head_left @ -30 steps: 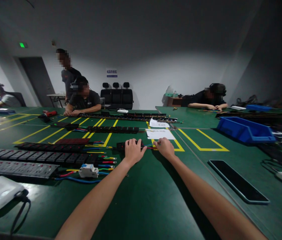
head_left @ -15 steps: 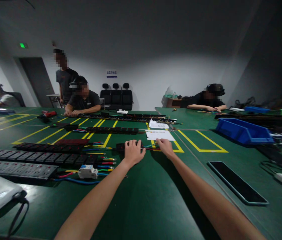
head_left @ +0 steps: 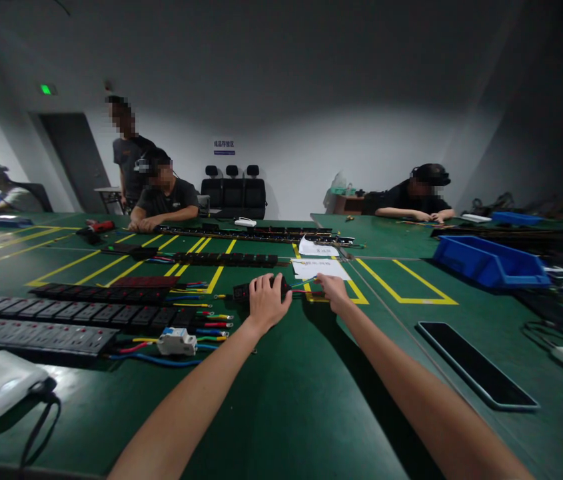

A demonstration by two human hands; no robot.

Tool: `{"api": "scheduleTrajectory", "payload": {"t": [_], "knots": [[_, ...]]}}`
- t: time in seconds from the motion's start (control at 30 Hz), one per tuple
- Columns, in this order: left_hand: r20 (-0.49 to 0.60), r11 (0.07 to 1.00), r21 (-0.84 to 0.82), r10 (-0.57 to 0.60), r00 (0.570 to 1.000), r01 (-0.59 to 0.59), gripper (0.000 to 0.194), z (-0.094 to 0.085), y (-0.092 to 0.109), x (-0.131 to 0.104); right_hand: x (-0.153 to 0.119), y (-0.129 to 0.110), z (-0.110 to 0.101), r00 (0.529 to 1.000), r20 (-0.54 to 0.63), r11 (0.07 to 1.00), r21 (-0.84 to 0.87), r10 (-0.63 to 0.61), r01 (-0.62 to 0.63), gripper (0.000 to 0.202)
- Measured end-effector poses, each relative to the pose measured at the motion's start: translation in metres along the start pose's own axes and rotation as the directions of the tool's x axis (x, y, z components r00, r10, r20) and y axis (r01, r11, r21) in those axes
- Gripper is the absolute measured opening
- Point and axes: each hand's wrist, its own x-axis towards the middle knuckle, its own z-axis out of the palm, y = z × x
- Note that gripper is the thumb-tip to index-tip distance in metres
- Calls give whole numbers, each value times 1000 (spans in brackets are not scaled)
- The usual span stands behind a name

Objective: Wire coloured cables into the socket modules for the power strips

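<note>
My left hand (head_left: 267, 305) is closed over a small black socket block (head_left: 241, 292) on the green table, its fingers wrapped across the top and hiding part of it. Thin coloured wires (head_left: 303, 284), one blue-green and one red, run out of the block's right end. Pinched between the fingertips of my right hand (head_left: 335, 293) is the blue-green wire; the red one passes just below these fingers. A yellow wire with a ring terminal (head_left: 219, 297) sticks out at the block's left end. Behind my right hand lies a white paper sheet (head_left: 318, 269) with writing.
Several black power strips (head_left: 61, 310) with coloured leads lie at left, beside a white circuit breaker (head_left: 177, 341). A phone (head_left: 476, 365) and a blue bin (head_left: 491, 260) are at right. A co-worker (head_left: 164, 193) sits across the table (head_left: 261, 413); others are farther off.
My right hand has shifted slightly to the right, and the blue-green and red wires now show more separately. My left hand stays on the black socket block.
</note>
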Motion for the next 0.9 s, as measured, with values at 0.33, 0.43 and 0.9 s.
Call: {"api": "scheduleTrajectory", "payload": {"t": [0.33, 0.43, 0.9], "knots": [[62, 1000, -3, 21, 998, -21, 42, 4, -1, -1, -12, -1, -19, 993, 113, 789, -607, -36, 98, 35], [55, 1000, -3, 11, 998, -11, 41, 4, -1, -1, -20, -7, -20, 986, 104, 709, -686, -128, 164, 34], [32, 999, 8, -33, 999, 33, 36, 6, -1, -2, -26, -36, -22, 750, 616, 514, -574, -242, 637, 17]]}}
